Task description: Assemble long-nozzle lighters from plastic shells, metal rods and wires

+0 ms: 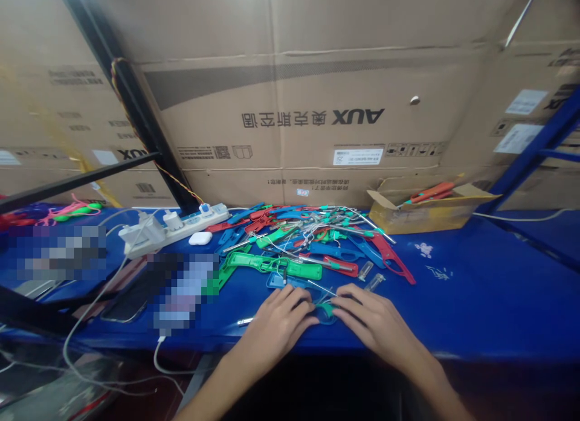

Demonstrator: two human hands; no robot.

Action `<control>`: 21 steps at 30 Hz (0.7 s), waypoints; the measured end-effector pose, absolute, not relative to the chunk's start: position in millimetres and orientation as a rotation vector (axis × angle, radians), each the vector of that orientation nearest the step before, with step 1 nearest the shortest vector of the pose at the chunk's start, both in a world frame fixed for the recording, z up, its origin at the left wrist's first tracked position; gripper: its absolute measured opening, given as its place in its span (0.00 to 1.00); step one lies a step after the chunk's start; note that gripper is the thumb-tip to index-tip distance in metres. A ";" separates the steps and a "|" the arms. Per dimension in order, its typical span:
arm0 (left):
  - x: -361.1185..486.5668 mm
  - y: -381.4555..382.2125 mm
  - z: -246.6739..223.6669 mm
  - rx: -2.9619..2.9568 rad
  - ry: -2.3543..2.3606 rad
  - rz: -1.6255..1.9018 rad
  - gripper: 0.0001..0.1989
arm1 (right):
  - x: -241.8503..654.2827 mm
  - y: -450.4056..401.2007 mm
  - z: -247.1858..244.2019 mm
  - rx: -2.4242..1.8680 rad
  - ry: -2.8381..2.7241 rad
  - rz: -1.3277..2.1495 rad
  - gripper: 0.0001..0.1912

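Note:
My left hand [286, 317] and my right hand [370, 315] meet over the front of the blue table. Between them is a blue plastic lighter casing [325, 315] with a green part in it. The fingers of both hands close on its two ends and partly cover it. A thin metal rod [321, 288] sticks out beside the right fingertips. By my left wrist lies a metal tube end [245, 321]. Just beyond my hands rest a green casing half [272, 265] and a red casing with a metal tube [333, 264]. Two small clear pieces [374, 282] lie near my right hand.
Behind is a heap of red, blue and green lighter parts [312, 231]. An open carton [426, 217] holds orange lighters. A white power strip [181, 228], an earphone case [200, 238] and phones [185, 294] with cables occupy the left. Tiny pieces [437, 273] lie right.

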State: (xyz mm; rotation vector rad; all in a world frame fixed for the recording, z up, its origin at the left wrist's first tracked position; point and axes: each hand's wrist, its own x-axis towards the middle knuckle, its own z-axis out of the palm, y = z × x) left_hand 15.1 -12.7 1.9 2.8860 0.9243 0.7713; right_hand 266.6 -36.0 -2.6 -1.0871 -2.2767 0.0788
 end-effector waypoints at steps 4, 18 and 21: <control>15.1 -12.9 2.5 2.893 0.943 0.760 0.09 | 267.2 -36.3 -4.2 -1.085 -2.280 0.013 0.13; 14.7 -13.9 1.3 2.895 0.959 0.775 0.09 | 266.1 -35.6 -5.7 -1.094 -2.312 -0.043 0.14; 14.1 -15.2 1.4 2.887 0.965 0.763 0.09 | 265.7 -35.5 -5.6 -1.102 -2.310 -0.032 0.14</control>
